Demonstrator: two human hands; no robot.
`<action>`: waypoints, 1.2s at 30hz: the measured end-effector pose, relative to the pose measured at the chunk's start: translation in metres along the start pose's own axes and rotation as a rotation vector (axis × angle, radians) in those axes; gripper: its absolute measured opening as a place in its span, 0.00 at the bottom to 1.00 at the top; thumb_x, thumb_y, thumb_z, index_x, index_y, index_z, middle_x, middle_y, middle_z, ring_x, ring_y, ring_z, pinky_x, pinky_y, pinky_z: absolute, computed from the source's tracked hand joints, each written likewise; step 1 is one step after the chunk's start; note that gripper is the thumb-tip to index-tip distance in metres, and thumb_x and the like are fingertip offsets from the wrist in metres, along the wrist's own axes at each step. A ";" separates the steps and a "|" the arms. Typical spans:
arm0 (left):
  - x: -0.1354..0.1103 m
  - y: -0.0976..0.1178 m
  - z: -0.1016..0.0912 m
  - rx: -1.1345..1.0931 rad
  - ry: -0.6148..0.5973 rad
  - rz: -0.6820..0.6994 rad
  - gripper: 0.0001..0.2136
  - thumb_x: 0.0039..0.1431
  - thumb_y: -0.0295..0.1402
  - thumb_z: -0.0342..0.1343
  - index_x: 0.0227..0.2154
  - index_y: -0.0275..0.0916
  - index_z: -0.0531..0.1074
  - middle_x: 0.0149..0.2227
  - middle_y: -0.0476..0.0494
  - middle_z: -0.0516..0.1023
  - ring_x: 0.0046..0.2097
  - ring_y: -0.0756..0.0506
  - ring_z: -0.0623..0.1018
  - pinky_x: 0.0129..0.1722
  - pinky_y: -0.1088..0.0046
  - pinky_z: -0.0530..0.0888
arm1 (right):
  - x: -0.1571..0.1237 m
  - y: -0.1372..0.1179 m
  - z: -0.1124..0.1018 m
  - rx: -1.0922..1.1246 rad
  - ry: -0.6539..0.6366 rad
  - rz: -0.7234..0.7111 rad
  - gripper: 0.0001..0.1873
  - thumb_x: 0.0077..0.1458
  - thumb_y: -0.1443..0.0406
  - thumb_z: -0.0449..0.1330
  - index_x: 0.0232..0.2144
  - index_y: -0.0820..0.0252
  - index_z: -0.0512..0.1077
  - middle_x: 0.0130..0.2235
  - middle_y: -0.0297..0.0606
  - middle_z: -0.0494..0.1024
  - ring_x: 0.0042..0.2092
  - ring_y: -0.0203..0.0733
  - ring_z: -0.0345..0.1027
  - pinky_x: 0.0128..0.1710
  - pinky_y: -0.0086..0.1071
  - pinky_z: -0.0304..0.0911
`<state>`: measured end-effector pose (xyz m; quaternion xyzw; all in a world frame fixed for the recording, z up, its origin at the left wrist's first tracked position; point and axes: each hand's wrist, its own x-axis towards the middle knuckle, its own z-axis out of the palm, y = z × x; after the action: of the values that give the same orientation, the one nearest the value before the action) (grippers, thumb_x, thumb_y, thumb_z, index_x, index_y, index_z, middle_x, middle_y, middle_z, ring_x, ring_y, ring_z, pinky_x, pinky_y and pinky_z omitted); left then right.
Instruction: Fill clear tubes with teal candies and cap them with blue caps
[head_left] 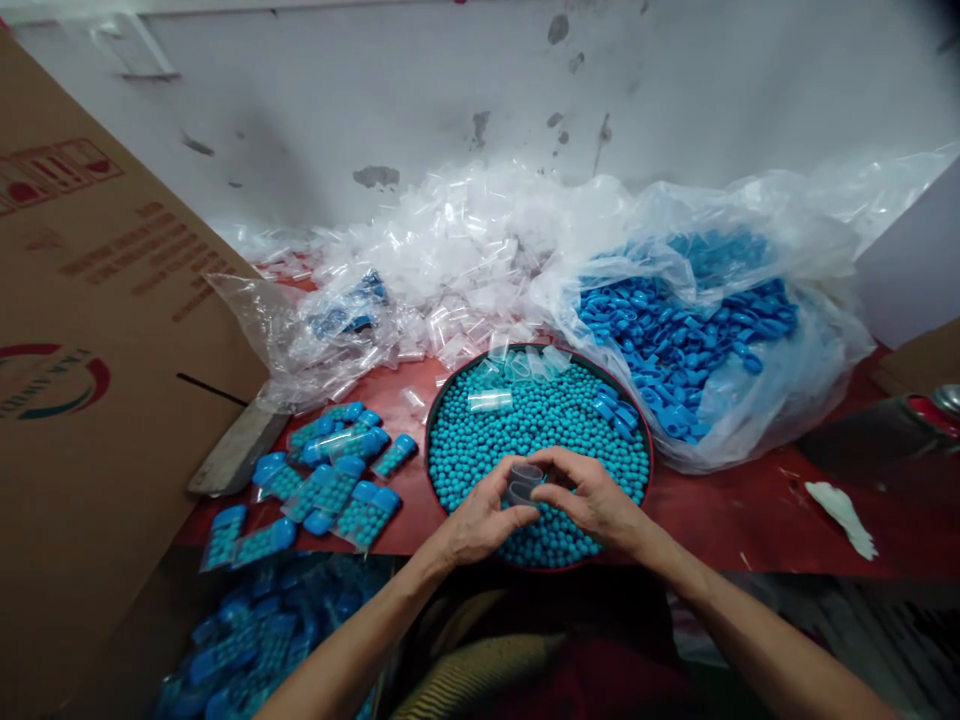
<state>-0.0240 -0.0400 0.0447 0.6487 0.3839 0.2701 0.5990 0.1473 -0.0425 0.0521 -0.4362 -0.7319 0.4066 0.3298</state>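
Note:
A round dark tray (651, 450) full of small turquoise beads (540, 420) sits on the red table in front of me. My left hand (480, 515) and my right hand (589, 495) meet over its near side. Both pinch clear plastic tubes (523, 482) between the fingertips, just above the beads. More empty clear tubes (491, 400) lie on the beads at the far side of the tray, with a few blue caps (616, 412) on the right.
A heap of clear tubes (450, 260) lies behind the tray. A plastic bag of blue caps (675, 320) is at the right. Filled, capped tubes (337, 480) lie at the left, more below the table edge (247, 640). A cardboard box (97, 350) stands far left.

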 end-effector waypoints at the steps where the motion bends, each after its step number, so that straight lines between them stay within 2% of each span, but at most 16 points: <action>1: -0.001 0.000 0.000 -0.001 -0.008 -0.006 0.17 0.48 0.29 0.53 0.43 0.38 0.62 0.38 0.47 0.68 0.40 0.47 0.67 0.41 0.72 0.64 | 0.000 -0.001 -0.001 0.019 -0.005 -0.004 0.11 0.52 0.65 0.53 0.40 0.58 0.67 0.33 0.34 0.72 0.33 0.34 0.64 0.34 0.27 0.59; 5: -0.005 0.002 -0.001 -0.021 -0.011 0.011 0.18 0.48 0.26 0.52 0.45 0.38 0.62 0.41 0.46 0.67 0.43 0.46 0.66 0.45 0.71 0.62 | -0.002 -0.006 -0.004 -0.007 -0.015 -0.066 0.11 0.54 0.67 0.51 0.39 0.58 0.68 0.35 0.35 0.73 0.37 0.35 0.65 0.38 0.28 0.59; 9: -0.007 0.003 -0.001 -0.072 -0.002 0.017 0.19 0.48 0.26 0.52 0.45 0.40 0.62 0.41 0.47 0.68 0.43 0.46 0.66 0.44 0.72 0.63 | -0.004 -0.007 -0.002 -0.073 0.011 -0.129 0.11 0.55 0.68 0.50 0.40 0.58 0.67 0.34 0.36 0.72 0.36 0.35 0.65 0.37 0.28 0.60; 15: -0.010 0.001 -0.002 -0.104 0.011 -0.014 0.20 0.47 0.28 0.54 0.46 0.41 0.62 0.40 0.47 0.69 0.42 0.46 0.68 0.43 0.72 0.64 | -0.012 -0.001 0.004 -0.215 0.030 -0.347 0.14 0.56 0.70 0.45 0.43 0.59 0.65 0.39 0.41 0.69 0.41 0.35 0.64 0.39 0.27 0.62; 20: -0.011 0.002 -0.002 -0.036 0.014 0.019 0.20 0.48 0.29 0.54 0.46 0.41 0.63 0.43 0.47 0.69 0.44 0.45 0.68 0.46 0.70 0.63 | -0.020 -0.004 0.005 -0.363 0.043 -0.391 0.15 0.56 0.71 0.44 0.42 0.59 0.65 0.41 0.42 0.69 0.44 0.38 0.63 0.40 0.30 0.62; 22: -0.011 0.001 0.000 0.001 0.002 0.047 0.20 0.49 0.29 0.53 0.47 0.41 0.62 0.44 0.47 0.69 0.45 0.45 0.68 0.48 0.69 0.63 | -0.020 -0.004 0.006 -0.323 0.049 -0.353 0.13 0.56 0.70 0.45 0.41 0.59 0.65 0.39 0.41 0.69 0.42 0.38 0.64 0.39 0.30 0.63; 25: -0.010 -0.003 0.005 0.161 0.020 0.100 0.21 0.50 0.29 0.52 0.49 0.41 0.60 0.48 0.45 0.67 0.49 0.45 0.66 0.51 0.68 0.60 | -0.015 0.000 0.007 -0.234 0.052 -0.219 0.14 0.55 0.67 0.49 0.45 0.59 0.62 0.39 0.41 0.69 0.41 0.38 0.64 0.39 0.31 0.63; 28: -0.006 -0.009 0.009 0.313 0.031 0.095 0.24 0.51 0.28 0.51 0.52 0.40 0.56 0.51 0.42 0.65 0.53 0.43 0.62 0.53 0.65 0.58 | -0.005 0.007 0.003 -0.217 -0.010 -0.140 0.17 0.54 0.66 0.51 0.47 0.59 0.62 0.37 0.40 0.70 0.39 0.40 0.65 0.39 0.33 0.63; 30: -0.003 -0.013 0.007 0.315 0.072 0.082 0.23 0.51 0.29 0.50 0.52 0.39 0.56 0.51 0.41 0.64 0.54 0.43 0.62 0.54 0.64 0.57 | 0.001 0.011 -0.003 -0.177 -0.022 -0.100 0.15 0.54 0.66 0.50 0.45 0.58 0.65 0.35 0.39 0.71 0.38 0.40 0.65 0.40 0.35 0.62; 33: 0.003 -0.015 0.002 0.123 0.228 0.039 0.19 0.52 0.32 0.49 0.49 0.38 0.60 0.50 0.39 0.65 0.52 0.43 0.64 0.53 0.63 0.58 | 0.008 0.015 -0.008 0.087 0.151 0.083 0.13 0.53 0.63 0.51 0.41 0.57 0.66 0.35 0.37 0.70 0.34 0.39 0.66 0.35 0.35 0.64; 36: 0.008 -0.012 0.001 -0.296 0.323 -0.004 0.13 0.51 0.35 0.51 0.40 0.37 0.64 0.48 0.41 0.67 0.49 0.43 0.67 0.48 0.65 0.63 | 0.014 0.015 -0.001 0.585 0.343 0.294 0.12 0.50 0.59 0.53 0.37 0.58 0.63 0.33 0.34 0.68 0.30 0.37 0.67 0.25 0.33 0.66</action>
<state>-0.0209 -0.0342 0.0315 0.5014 0.4320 0.4228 0.6190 0.1481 -0.0248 0.0411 -0.4859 -0.4481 0.5627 0.4964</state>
